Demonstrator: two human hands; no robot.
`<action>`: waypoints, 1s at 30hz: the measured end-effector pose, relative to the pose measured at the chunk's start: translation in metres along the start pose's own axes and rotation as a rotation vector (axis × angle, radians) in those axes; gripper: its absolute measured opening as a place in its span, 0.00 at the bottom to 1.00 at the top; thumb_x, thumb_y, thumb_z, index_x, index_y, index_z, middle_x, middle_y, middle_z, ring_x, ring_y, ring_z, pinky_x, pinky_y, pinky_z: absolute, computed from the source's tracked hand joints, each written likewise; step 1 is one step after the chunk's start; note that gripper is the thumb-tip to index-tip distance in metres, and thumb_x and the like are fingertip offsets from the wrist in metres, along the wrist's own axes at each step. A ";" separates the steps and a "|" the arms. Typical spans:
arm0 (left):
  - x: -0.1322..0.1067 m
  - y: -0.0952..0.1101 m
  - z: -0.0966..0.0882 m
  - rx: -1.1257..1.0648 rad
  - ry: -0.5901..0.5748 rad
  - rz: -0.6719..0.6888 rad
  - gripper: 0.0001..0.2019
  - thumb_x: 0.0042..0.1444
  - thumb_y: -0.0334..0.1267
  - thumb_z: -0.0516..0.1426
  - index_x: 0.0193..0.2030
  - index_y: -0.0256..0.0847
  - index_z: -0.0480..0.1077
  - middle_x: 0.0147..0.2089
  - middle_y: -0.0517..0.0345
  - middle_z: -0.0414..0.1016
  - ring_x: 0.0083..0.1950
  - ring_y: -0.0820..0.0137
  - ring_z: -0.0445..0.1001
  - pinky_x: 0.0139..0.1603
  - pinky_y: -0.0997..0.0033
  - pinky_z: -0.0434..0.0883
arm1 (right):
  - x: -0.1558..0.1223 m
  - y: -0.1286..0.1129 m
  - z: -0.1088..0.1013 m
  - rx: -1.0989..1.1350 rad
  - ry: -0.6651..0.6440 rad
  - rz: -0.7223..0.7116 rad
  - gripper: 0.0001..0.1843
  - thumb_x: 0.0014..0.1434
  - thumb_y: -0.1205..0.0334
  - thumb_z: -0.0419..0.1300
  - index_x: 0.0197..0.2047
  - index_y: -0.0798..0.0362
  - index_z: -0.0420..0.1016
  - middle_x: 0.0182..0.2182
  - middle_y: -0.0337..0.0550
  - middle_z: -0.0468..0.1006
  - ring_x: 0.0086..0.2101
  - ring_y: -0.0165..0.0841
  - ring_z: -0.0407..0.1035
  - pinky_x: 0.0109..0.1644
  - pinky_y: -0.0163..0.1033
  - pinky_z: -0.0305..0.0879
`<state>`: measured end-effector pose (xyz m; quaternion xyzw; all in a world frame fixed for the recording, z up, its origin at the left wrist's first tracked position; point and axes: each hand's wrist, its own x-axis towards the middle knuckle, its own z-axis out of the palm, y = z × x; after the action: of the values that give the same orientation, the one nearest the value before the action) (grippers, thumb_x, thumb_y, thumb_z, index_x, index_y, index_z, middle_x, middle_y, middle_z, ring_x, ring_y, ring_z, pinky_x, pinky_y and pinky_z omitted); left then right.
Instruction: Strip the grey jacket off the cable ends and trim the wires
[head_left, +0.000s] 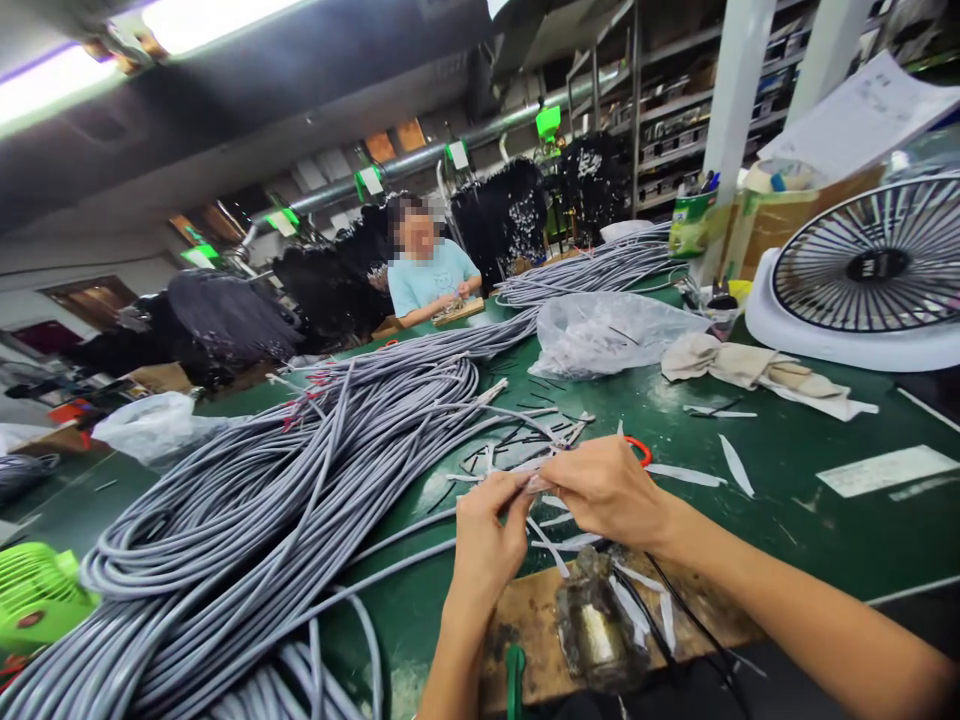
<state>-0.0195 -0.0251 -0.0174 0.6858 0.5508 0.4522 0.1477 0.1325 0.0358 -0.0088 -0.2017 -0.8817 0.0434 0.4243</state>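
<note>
While both hands met above the green surface (pixel 795 425), the work lay between their fingertips: a small pale piece (pixel 535 484), partly covered by the fingers, near where a grey cable (pixel 409 553) ran in behind the left hand (pixel 489 530). That hand's grip was closed in a pinch, thumb against forefinger, on the near side of the piece; the right hand (pixel 609 492) had its own grip pressed together on the opposite side (exactly which fingertip bore on what was too small to tell). Judging by this, the step in hand was fine fingertip work on the piece, though whether it was joined to any cable could not be made out.

Such a step seemed to call for a steady left pinch and a small, careful movement of the right fingertips. Below the hands, a wooden board (pixel 525 600) bore a metal block (pixel 600 628), while white strips (pixel 736 466) and black scraps (pixel 511 438) lay strewn beyond. An orange-red loop (pixel 643 449), perhaps a tool's handle, showed just behind the right hand. To the left spread the large cable bundle (pixel 285 480), whose weight, if it tugged, could have upset the pinch. Across the surface, a person (pixel 433 280) in light blue sat handling something small.
</note>
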 end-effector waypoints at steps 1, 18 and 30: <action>0.000 -0.001 0.000 0.045 -0.039 0.070 0.09 0.53 0.31 0.53 0.36 0.39 0.75 0.30 0.55 0.74 0.32 0.71 0.71 0.35 0.74 0.66 | 0.001 0.003 -0.002 -0.047 0.015 0.023 0.14 0.55 0.68 0.49 0.21 0.56 0.69 0.16 0.37 0.66 0.19 0.25 0.55 0.25 0.33 0.43; 0.011 -0.019 0.004 -0.586 0.352 -0.361 0.15 0.43 0.42 0.61 0.32 0.30 0.75 0.19 0.62 0.64 0.21 0.79 0.59 0.22 0.80 0.59 | -0.001 -0.026 0.017 0.307 -0.164 0.213 0.16 0.55 0.65 0.51 0.16 0.56 0.61 0.13 0.31 0.55 0.17 0.22 0.47 0.23 0.30 0.43; 0.008 -0.023 0.003 -0.296 0.374 -0.391 0.16 0.46 0.41 0.59 0.40 0.32 0.73 0.29 0.54 0.74 0.27 0.73 0.70 0.32 0.73 0.68 | -0.002 0.030 -0.010 -0.461 -0.673 0.630 0.09 0.53 0.70 0.53 0.37 0.59 0.73 0.32 0.57 0.76 0.37 0.42 0.72 0.36 0.39 0.62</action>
<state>-0.0315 -0.0091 -0.0314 0.4427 0.6182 0.6089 0.2260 0.1510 0.0613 -0.0110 -0.5208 -0.8524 0.0362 0.0282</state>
